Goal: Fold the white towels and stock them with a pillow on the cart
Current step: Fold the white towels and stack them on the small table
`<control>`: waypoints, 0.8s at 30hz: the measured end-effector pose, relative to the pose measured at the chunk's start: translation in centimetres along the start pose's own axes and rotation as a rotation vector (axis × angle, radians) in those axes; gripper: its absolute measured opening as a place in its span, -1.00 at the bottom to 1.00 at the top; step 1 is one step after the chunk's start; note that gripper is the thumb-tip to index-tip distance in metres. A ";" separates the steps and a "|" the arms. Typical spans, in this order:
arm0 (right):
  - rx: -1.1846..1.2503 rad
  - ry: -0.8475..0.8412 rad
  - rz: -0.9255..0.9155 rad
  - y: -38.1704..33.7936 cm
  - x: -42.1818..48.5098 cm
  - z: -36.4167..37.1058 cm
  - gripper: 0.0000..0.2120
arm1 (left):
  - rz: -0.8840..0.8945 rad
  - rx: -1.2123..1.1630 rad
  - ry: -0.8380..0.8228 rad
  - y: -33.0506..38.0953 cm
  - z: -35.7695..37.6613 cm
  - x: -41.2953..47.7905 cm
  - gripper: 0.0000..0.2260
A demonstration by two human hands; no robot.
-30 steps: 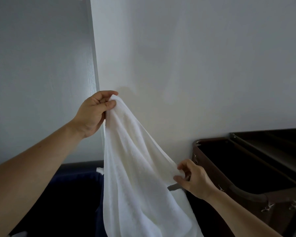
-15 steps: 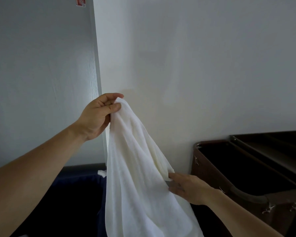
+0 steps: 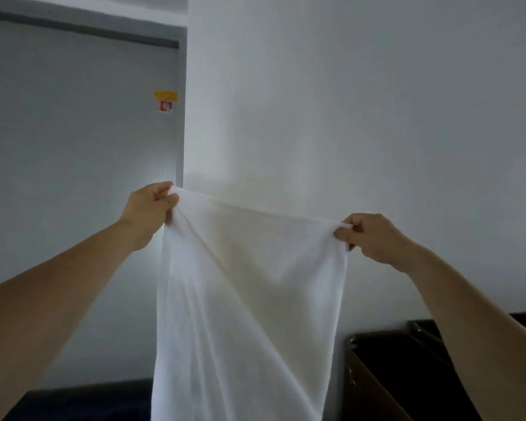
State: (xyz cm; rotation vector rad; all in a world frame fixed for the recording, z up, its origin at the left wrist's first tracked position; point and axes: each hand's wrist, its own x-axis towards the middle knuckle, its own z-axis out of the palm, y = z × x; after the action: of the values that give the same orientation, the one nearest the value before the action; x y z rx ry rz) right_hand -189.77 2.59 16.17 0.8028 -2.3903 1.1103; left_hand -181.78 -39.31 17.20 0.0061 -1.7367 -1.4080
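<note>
White towel (image 3: 249, 284), top corners pinched by left hand (image 3: 151, 208) and right hand (image 3: 368, 235); yellow-and-red door sticker (image 3: 166, 101), writing unreadable.

Towel (image 3: 249, 299) hangs between both hands, before the wall (image 3: 362, 117); cart (image 3: 386, 375) lower right.

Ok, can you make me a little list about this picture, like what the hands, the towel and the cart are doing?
towel: thin white cloth towel, spread wide, hanging down, not yet folded
left hand: pinches its top left corner
right hand: pinches its top right corner
cart: dark brown cart, lower right of the view
behind: grey door with orange and red stickers, white wall
</note>
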 end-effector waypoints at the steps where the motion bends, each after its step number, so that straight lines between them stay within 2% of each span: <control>1: -0.013 -0.068 0.014 -1.1 0.2 -0.6 -0.86 | -0.022 0.045 -0.003 -0.2 -0.3 0.4 -0.70; 3: -0.114 -0.176 0.019 -3.0 0.4 -1.8 -0.87 | -0.084 0.084 -0.014 -0.6 -0.9 0.3 -0.69; 4: -0.147 -0.160 -0.003 -3.8 0.7 -2.6 -0.87 | -0.101 0.061 -0.023 -0.5 -1.2 0.2 -0.69; 6: -0.108 0.042 -0.071 -5.6 1.8 -4.5 -0.88 | -0.062 -0.038 -0.033 0.7 -1.4 0.4 -0.80; 8: 0.041 0.265 -0.113 -7.4 3.2 -5.6 -0.88 | 0.012 -0.112 0.008 2.8 -1.2 1.1 -0.91; 9: 0.069 0.300 -0.119 -8.2 3.7 -5.6 -0.87 | 0.028 -0.121 0.046 3.7 -1.0 1.6 -0.91; 12: -0.165 0.149 -0.119 -9.1 4.5 -5.1 -0.86 | -0.042 -0.046 0.086 4.0 -0.9 1.6 -0.91; 14: -0.291 0.201 -0.170 -9.5 4.4 -6.0 -0.90 | -0.083 -0.071 0.007 3.0 -0.9 1.2 -0.91; 16: -0.318 0.329 -0.219 -9.7 4.4 -6.4 -0.92 | -0.058 -0.176 0.014 2.7 -0.4 1.2 -0.90; 17: -0.354 0.336 -0.210 -9.7 4.3 -6.3 -0.92 | -0.054 -0.210 0.059 2.7 0.0 1.3 -0.89; 19: -0.425 0.228 -0.153 -9.2 4.2 -5.6 -0.87 | -0.081 -0.195 0.143 2.2 1.0 1.5 -0.92; 21: -0.339 0.206 -0.119 -8.3 3.9 -5.2 -0.86 | -0.068 -0.111 0.184 1.2 2.1 1.5 -0.85; 24: -0.114 0.329 -0.083 -7.5 3.5 -4.9 -0.89 | 0.017 -0.050 0.297 0.7 3.8 0.8 -0.84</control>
State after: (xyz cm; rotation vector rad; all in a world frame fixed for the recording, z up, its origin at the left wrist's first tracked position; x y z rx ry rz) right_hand -187.20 1.31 25.31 0.6213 -2.1052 0.9784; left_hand -184.27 -36.49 18.37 0.1647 -1.4531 -1.3618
